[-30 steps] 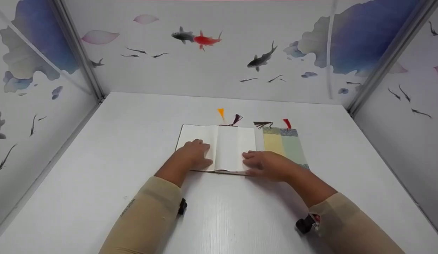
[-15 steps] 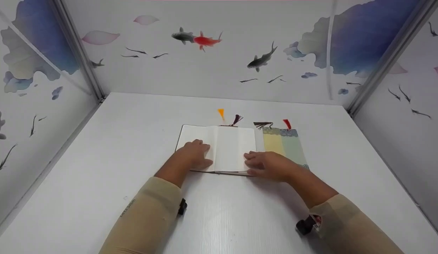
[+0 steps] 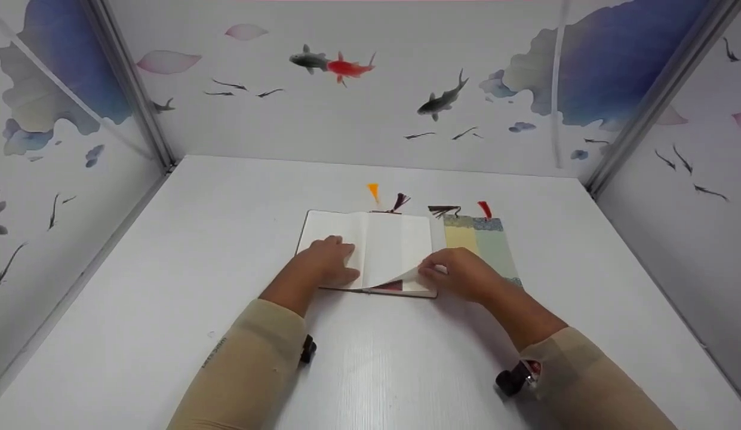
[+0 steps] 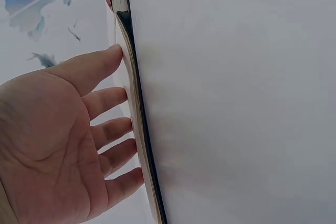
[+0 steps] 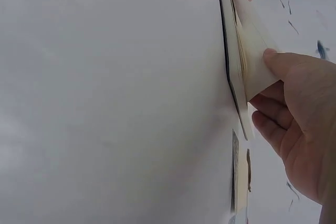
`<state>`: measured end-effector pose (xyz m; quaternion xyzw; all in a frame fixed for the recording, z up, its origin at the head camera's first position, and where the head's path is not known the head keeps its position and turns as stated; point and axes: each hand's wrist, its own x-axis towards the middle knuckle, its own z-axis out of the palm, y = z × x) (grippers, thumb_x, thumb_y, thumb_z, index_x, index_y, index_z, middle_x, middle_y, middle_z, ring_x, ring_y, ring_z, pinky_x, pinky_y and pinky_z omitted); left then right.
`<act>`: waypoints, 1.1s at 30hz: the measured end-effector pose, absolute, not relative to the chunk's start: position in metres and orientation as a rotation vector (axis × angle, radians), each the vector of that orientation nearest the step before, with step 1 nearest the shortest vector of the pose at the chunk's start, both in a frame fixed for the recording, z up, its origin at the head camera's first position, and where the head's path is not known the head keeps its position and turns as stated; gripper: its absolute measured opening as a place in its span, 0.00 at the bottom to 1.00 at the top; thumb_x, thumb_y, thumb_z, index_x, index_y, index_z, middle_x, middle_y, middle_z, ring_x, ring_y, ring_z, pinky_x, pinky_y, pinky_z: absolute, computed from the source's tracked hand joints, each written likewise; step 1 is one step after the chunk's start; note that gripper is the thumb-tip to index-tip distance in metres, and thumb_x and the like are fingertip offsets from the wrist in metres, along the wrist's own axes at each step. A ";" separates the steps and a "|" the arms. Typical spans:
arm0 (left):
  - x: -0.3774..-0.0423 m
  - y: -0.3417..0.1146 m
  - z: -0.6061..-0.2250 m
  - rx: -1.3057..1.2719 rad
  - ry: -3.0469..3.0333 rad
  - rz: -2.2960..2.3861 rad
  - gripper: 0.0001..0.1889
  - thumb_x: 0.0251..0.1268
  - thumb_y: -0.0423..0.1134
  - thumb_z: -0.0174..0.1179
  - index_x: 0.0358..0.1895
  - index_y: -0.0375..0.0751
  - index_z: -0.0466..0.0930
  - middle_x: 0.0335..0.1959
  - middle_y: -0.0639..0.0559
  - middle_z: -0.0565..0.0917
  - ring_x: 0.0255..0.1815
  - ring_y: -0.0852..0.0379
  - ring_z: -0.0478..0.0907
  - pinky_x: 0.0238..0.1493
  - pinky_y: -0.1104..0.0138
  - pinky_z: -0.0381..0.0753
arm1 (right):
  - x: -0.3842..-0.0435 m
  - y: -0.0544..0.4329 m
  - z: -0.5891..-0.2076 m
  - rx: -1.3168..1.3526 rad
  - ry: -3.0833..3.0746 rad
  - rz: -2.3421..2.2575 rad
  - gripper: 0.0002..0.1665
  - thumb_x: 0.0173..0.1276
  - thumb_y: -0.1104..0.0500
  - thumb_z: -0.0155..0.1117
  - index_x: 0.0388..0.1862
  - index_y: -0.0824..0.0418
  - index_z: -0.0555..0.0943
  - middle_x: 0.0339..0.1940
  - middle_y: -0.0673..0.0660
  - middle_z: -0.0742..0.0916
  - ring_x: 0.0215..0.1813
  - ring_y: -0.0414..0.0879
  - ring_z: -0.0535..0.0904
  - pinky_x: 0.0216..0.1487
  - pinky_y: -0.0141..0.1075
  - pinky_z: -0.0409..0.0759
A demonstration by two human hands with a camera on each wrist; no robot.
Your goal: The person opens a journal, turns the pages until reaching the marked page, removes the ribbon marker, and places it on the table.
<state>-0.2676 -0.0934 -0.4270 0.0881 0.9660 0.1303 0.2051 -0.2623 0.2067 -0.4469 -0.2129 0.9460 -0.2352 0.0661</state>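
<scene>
An open notebook (image 3: 383,245) with blank cream pages lies in the middle of the white table. My left hand (image 3: 327,263) rests on its left page, fingers spread; the left wrist view has that palm (image 4: 52,140) with fingertips along the page edge. My right hand (image 3: 463,276) pinches the near right corner of a page (image 5: 258,74) between thumb and fingers, lifting it. Beneath the raised corner shows a dark red piece (image 3: 389,286), mostly hidden. Tassels, one orange (image 3: 374,192) and one dark maroon (image 3: 401,202), stick out past the notebook's far edge.
Right of the notebook lie a yellow bookmark (image 3: 461,242) and a pale green bookmark (image 3: 495,248), both with patterned ends. A dark tassel (image 3: 444,210) and a red tassel (image 3: 485,209) lie at their far ends. White panels with painted fish (image 3: 351,67) enclose the table (image 3: 370,364).
My right hand has gone from lying on the right page to pinching its near corner and raising it, uncovering the dark red piece. The left hand stays in place.
</scene>
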 end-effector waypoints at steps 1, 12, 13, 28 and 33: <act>-0.267 -0.093 -0.426 0.245 2.685 0.374 0.39 0.80 0.60 0.56 0.87 0.54 0.58 0.90 0.45 0.53 0.91 0.40 0.50 0.87 0.41 0.57 | -0.263 0.206 -0.446 -0.614 2.863 -0.713 0.09 0.79 0.51 0.69 0.50 0.46 0.93 0.55 0.48 0.94 0.62 0.50 0.87 0.68 0.52 0.84; -0.268 -0.089 -0.427 0.243 2.670 0.411 0.54 0.67 0.83 0.48 0.86 0.49 0.60 0.90 0.43 0.55 0.90 0.39 0.52 0.87 0.42 0.58 | -0.269 0.184 -0.435 -0.531 3.003 -0.840 0.10 0.80 0.49 0.68 0.54 0.46 0.91 0.59 0.50 0.92 0.68 0.52 0.86 0.72 0.54 0.82; -0.268 -0.088 -0.427 0.235 2.675 0.412 0.56 0.65 0.84 0.49 0.86 0.49 0.61 0.90 0.43 0.55 0.90 0.39 0.53 0.86 0.42 0.59 | -0.270 0.181 -0.433 -0.542 3.017 -0.844 0.11 0.80 0.50 0.67 0.54 0.46 0.91 0.59 0.50 0.92 0.68 0.52 0.86 0.72 0.54 0.82; -0.263 -0.072 -0.429 0.118 2.750 0.448 0.54 0.55 0.80 0.65 0.75 0.42 0.75 0.73 0.41 0.74 0.70 0.42 0.73 0.73 0.43 0.78 | -0.267 0.156 -0.416 -0.612 3.103 -0.985 0.11 0.79 0.49 0.69 0.55 0.45 0.91 0.59 0.49 0.92 0.66 0.51 0.87 0.67 0.50 0.87; -0.263 -0.071 -0.431 0.122 2.774 0.456 0.52 0.58 0.79 0.63 0.74 0.41 0.76 0.72 0.40 0.75 0.69 0.42 0.73 0.72 0.43 0.78 | -0.268 0.158 -0.417 -0.657 3.112 -0.985 0.11 0.79 0.49 0.69 0.55 0.46 0.91 0.58 0.49 0.92 0.65 0.51 0.87 0.66 0.51 0.87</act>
